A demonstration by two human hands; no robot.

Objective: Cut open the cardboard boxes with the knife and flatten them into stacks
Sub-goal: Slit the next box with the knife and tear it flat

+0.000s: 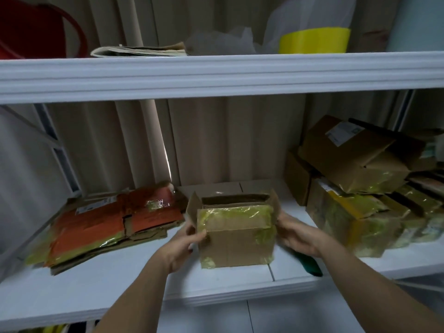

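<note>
White shelf [120, 280], left hand [182, 246] and right hand [298, 239] gripping taped box [236, 236] (flaps up)

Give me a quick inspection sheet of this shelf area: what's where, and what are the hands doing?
Surface: white shelf, middle tier.
Job's things: open-topped cardboard box with yellow tape, centre; flattened stack to its left; unflattened boxes piled at right; green knife handle lying under the right wrist.
Clutter: folded newspaper, yellow roll, red object on the upper shelf.
Hands: left hand grips the box's left side; right hand holds its right side.
Cables: nothing seen.
Surroundings: corrugated wall behind.
</note>
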